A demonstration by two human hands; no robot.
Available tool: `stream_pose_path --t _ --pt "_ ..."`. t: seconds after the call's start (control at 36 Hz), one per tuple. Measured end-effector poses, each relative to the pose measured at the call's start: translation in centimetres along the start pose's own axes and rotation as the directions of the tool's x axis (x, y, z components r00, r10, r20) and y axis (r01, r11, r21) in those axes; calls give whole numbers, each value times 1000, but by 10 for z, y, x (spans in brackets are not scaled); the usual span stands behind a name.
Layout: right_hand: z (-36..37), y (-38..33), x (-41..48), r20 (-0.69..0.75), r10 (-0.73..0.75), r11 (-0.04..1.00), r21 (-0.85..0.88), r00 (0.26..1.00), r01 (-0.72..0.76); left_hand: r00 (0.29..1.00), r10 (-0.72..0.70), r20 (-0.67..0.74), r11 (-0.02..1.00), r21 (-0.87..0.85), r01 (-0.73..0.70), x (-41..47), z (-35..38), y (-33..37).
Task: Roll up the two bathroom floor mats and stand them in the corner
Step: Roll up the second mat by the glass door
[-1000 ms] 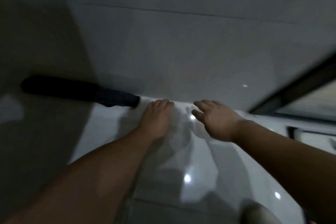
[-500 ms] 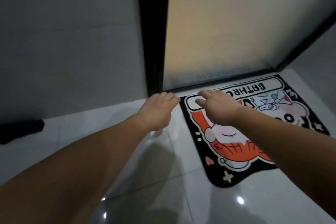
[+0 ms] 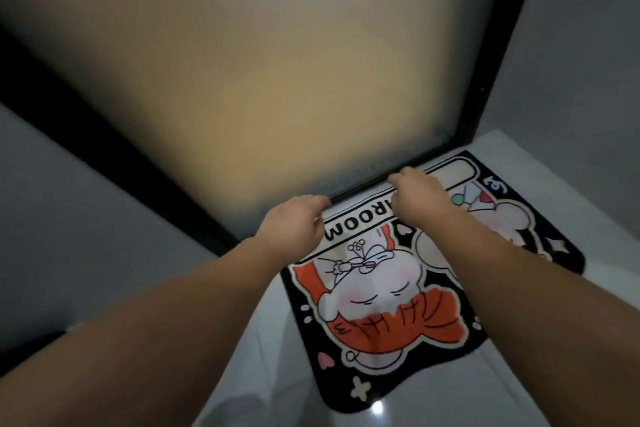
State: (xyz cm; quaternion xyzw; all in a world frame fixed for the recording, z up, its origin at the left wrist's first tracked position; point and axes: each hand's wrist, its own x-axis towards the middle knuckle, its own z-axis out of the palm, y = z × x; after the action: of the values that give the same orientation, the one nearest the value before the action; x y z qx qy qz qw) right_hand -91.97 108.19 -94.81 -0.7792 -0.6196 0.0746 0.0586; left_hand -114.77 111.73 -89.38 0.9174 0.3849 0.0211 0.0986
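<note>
The mat [image 3: 398,288] lies flat on the floor [image 3: 270,374] against the door [image 3: 242,80] at 12 o'clock. Left hand [image 3: 294,225] and right hand [image 3: 419,198] curl fingers over its far edge; a firm grip cannot be told.

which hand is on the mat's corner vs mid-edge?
The left hand sits at the cartoon mat's far corner, beside the ROOM lettering. The right hand is further along that edge, by the door frame.

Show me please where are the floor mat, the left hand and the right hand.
floor mat [image 3: 391,295]: head view, on the printed cartoon face.
left hand [image 3: 294,227]: head view, on the back of the hand.
right hand [image 3: 420,196]: head view, on the back of the hand.
</note>
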Motion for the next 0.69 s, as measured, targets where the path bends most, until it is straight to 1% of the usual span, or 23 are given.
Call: stream_pose_path --t 0.06,0.11,0.17,0.25,0.33,0.42,0.5,0.56,0.64,0.69 --pt "17 19 -6 45 93 995 24 995 -94 999 46 19 999 5 -46 16 9 10" --pt "34 38 -11 115 106 994 -18 988 -104 993 108 38 994 9 -109 34 22 19" --pt "46 59 -15 155 129 991 -45 979 -124 987 153 45 988 -5 -153 52 38 28" --pt "46 91 -23 167 199 979 -66 966 -191 979 200 43 979 -61 -197 71 66 44" --pt "36 115 -38 163 216 974 -104 963 -201 968 248 45 963 -123 -241 82 94 58" --pt "23 133 -65 171 261 961 -137 950 -240 945 320 74 942 -128 -309 95 111 72" --pt "18 149 -99 198 357 929 -182 913 -323 942 329 64 935 -159 -316 105 123 85" --pt "18 159 -120 244 423 900 -223 873 -374 936 345 77 925 -195 -325 107 132 96" --pt "20 174 -142 326 492 868 -249 807 -429 891 441 110 882 -239 -407 108 143 109" --pt "25 183 -147 348 531 847 -250 773 -469 864 489 119 855 -264 -447 110 146 114"
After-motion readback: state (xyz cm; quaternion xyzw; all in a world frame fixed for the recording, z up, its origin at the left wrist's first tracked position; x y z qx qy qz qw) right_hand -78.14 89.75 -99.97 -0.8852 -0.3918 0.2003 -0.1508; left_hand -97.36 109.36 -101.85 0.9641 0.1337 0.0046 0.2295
